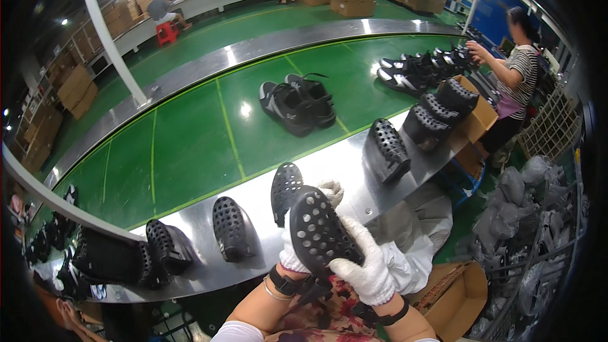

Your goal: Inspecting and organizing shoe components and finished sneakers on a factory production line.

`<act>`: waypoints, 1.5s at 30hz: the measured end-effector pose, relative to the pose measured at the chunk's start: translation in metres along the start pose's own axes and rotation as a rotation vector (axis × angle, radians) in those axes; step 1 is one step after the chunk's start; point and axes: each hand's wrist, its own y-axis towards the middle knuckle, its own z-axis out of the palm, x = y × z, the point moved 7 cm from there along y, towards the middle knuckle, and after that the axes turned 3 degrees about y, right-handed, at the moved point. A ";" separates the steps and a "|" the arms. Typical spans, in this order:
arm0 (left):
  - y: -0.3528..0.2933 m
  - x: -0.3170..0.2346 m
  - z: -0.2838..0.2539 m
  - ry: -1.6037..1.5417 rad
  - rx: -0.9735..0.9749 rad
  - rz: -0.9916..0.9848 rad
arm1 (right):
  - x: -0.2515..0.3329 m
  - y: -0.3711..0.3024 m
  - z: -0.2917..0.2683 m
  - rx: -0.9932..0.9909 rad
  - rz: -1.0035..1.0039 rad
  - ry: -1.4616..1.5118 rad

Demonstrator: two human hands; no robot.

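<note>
Currently in hand: dotted black shoe-shaped piece [316, 228], lower centre of the frame, raised, spotted face toward the camera; handling appears mid-course, setting-down not yet done.
Right hand [367, 270]: gloved in white, closed on the piece's right side, thumb near its lower end; no gap to the piece.
Left hand [290, 257]: gloved in white, at the piece's left side, mostly hidden behind it; how far its fingers are curled, cannot tell.
Perforated piece [285, 187]: one, just beyond the held one, partly covered; whether a hand touches it, cannot tell.
Steel ledge [345, 168]: carries single perforated pieces, two left of centre [230, 228] [168, 246], one right [388, 147]; whether finished or waiting, cannot tell.
Stacked pieces [437, 114]: group right of centre, beside an open carton [482, 120]; probably work remaining.
Green belt [190, 133]: one pair of black shoes [296, 106], upper centre, seemingly complete.
Shoe row [421, 71]: black-and-white shoes, upper right, near a co-worker [522, 82] in stripes.
</note>
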 end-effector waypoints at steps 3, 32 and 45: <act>-0.033 -0.003 -0.026 -0.225 -0.535 -0.303 | 0.012 0.011 -0.001 -0.017 0.015 -0.042; -0.080 -0.128 -0.005 2.087 -0.348 0.484 | -0.013 0.029 0.009 -0.274 -0.709 -0.772; -0.064 0.246 0.049 1.696 0.730 -0.784 | -0.308 -0.108 -0.182 0.096 0.407 -1.042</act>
